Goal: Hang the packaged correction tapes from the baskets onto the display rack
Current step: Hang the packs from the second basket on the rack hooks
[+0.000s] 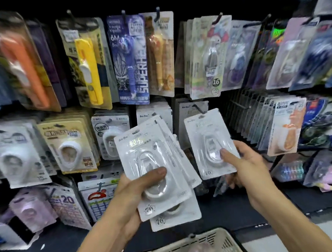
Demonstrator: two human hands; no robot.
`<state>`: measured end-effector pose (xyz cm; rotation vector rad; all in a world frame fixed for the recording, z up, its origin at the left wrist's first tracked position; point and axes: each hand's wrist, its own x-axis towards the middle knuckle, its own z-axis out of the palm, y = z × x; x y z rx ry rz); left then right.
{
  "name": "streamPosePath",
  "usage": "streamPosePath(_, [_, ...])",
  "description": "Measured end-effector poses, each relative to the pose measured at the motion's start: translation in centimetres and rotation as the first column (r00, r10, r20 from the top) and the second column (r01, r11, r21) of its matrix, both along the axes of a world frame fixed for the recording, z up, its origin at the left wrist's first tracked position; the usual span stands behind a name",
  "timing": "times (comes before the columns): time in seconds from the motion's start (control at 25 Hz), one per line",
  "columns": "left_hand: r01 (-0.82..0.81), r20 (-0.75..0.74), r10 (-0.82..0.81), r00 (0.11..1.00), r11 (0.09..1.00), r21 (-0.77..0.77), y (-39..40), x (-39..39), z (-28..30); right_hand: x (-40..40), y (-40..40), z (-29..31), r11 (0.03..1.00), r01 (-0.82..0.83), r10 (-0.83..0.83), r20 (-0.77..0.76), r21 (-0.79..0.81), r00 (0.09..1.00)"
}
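My left hand [140,189] grips a fanned stack of white blister-packed correction tapes [153,156], thumb across the top pack. My right hand [243,165] pinches a single white correction tape pack [208,140] by its lower half and holds it upright, its hang hole right at the tip of a black hook [198,109] on the display rack. Behind that hook hang matching white packs [187,109]. A beige plastic basket [219,239] sits below my arms at the bottom edge, with something blurred inside.
The black rack [237,104] is crowded with hanging stationery packs: yellow and orange ones upper left, a blue pack [129,59] in the middle, more tape packs to the right [286,128]. A dark shelf ledge [237,209] runs under the hooks.
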<state>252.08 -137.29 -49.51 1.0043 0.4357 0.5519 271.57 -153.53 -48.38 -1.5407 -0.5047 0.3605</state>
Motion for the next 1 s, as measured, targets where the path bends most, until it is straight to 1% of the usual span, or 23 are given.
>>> streamPosePath(0.08, [0.020,0.027,-0.022,0.999,0.997,0.072,0.8,0.4,2.1,0.5,0.4,0.6,0.999,-0.020,0.021,0.010,-0.030,1.000])
streamPosePath(0.16, [0.022,0.038,-0.027,0.999,0.993,0.117,1.5,0.8,3.6,0.6,-0.6,1.0,0.999,-0.034,0.035,-0.008,0.033,0.999])
streamPosePath(0.28, [-0.008,0.061,0.001,0.998,0.994,0.111,2.2,1.2,4.7,0.2,-3.0,0.9,0.994,-0.076,0.078,-0.019,0.083,0.997])
streamPosePath(0.4, [-0.016,0.089,0.009,0.996,0.997,0.076,2.1,1.7,4.7,0.4,-3.1,0.8,0.983,-0.079,0.094,-0.082,0.166,0.992])
streamPosePath(0.44, [-0.007,0.091,0.001,0.996,0.998,0.068,2.0,1.9,4.7,0.6,-2.6,1.3,0.982,-0.081,0.100,-0.108,0.169,0.989])
streamPosePath(0.52, [0.008,0.085,-0.014,0.996,0.997,0.071,1.9,2.2,4.6,1.2,-1.6,2.3,0.991,-0.084,0.098,-0.138,0.103,0.986])
streamPosePath(0.6, [0.020,0.097,-0.026,0.995,0.997,0.069,1.8,2.3,4.9,1.6,-1.4,3.5,0.997,-0.079,0.079,-0.115,0.010,0.990])
streamPosePath(0.68, [0.028,0.111,-0.036,0.993,0.997,0.078,1.8,2.5,5.1,2.0,-1.8,3.7,0.997,-0.061,0.058,-0.073,-0.038,0.996])
streamPosePath(0.84, [0.014,0.110,-0.022,0.994,0.997,0.076,1.6,2.0,5.2,0.8,-2.4,3.2,1.000,-0.004,0.003,-0.096,-0.004,0.995])
streamPosePath(0.92, [0.011,0.101,-0.019,0.995,0.996,0.084,1.6,1.6,5.4,0.9,-2.1,3.4,0.999,0.012,-0.015,-0.082,-0.035,0.997])
streamPosePath(1.0, [0.003,0.098,-0.013,0.995,0.994,0.107,1.5,1.6,5.5,1.2,-1.5,3.3,0.996,-0.019,0.012,-0.092,-0.082,0.996])
